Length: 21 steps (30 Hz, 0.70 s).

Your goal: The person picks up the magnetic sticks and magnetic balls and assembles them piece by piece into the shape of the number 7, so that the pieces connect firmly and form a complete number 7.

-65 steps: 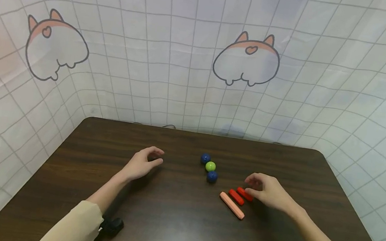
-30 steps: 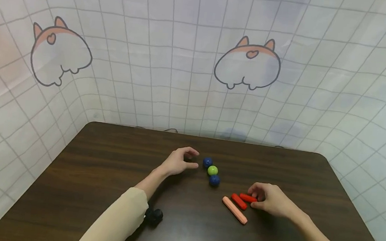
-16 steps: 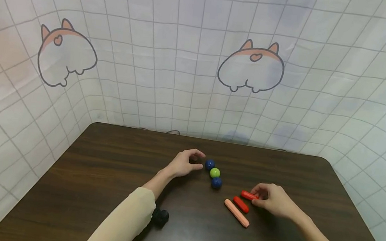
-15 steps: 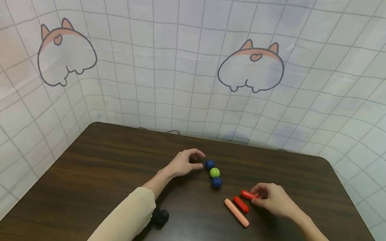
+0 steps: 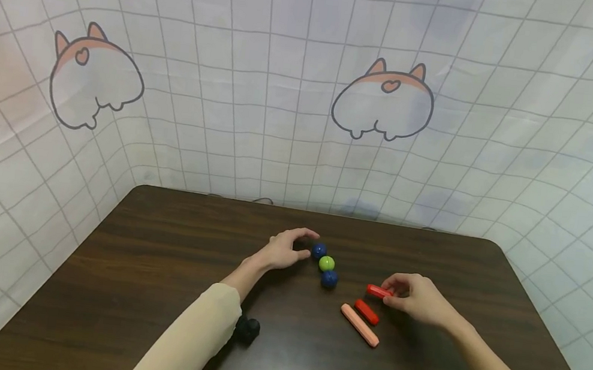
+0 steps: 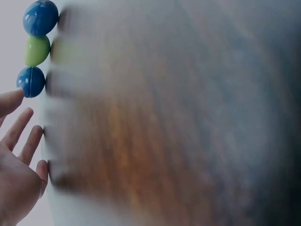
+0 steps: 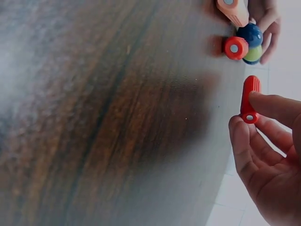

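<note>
The right hand [image 5: 417, 297] pinches one red stick [image 5: 379, 291] by its end between thumb and fingers [image 7: 275, 106]; the stick, which half a second ago lay low beside its twin, is now raised off the table [image 5: 157, 267] and carried slightly away from the other sticks, so a lift appears to be under way. The second red stick [image 5: 366, 312] and the longer pink stick [image 5: 359, 325] lie side by side on the wood, just beside each other and near the lifted one. The left hand [image 5: 284, 250], which a second ago was short of the balls, now has its loosely curved fingers beside the far blue ball [image 5: 318, 250]; the wrist view shows a fingertip [image 6: 11, 101] at this ball [image 6: 30, 81], touching or very nearly so, but no grip is formed and the hand holds nothing. The three balls form a short touching row: far blue ball, green ball [image 5: 327, 263], near blue ball [image 5: 329, 279]; their places match the earlier frames. The surface is a dark brown wood-grain table with rounded far corners. A pale cloth backdrop [image 5: 263, 85] with a grid pattern and cartoon animal drawings encloses it behind and at both sides. Beige sleeves [image 5: 187, 342] cover both forearms, and a small black device [image 5: 247, 329] sits under each wrist.
</note>
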### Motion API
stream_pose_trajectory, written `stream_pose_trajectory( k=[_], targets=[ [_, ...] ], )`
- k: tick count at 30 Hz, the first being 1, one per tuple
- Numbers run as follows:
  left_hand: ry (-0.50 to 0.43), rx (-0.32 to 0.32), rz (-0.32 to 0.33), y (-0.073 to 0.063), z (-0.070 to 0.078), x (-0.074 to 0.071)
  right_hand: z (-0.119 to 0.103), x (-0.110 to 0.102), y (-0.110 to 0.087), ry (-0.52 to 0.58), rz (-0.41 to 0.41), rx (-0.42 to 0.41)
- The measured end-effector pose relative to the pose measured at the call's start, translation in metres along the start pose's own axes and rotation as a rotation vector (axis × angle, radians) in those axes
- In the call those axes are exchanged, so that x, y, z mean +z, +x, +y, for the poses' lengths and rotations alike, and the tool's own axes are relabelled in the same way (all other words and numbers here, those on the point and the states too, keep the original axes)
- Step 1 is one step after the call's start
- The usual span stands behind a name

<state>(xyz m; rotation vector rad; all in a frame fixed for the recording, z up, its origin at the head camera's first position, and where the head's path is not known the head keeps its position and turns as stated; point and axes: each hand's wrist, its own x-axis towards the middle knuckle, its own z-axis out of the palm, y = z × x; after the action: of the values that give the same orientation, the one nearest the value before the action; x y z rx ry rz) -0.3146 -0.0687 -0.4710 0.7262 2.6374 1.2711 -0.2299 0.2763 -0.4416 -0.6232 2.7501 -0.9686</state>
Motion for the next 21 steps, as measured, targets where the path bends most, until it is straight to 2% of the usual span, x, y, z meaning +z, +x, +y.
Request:
stream_pose_trajectory(
  k=[9, 17, 21],
  targets=[
    [0.025, 0.025, -0.050, 0.0051, 0.0004, 0.0019, -0.0048, 0.0003, 0.0051, 0.011, -0.005, -0.007],
    [0.048, 0.023, -0.056, 0.0077, 0.0005, 0.0047, -0.0087, 0.0006, 0.0082, 0.025, -0.001, -0.023],
    [0.044, 0.010, -0.031, 0.0068, 0.0009, 0.0057, -0.0098, 0.0008, 0.0097, 0.019, 0.000, -0.027]
  ],
)
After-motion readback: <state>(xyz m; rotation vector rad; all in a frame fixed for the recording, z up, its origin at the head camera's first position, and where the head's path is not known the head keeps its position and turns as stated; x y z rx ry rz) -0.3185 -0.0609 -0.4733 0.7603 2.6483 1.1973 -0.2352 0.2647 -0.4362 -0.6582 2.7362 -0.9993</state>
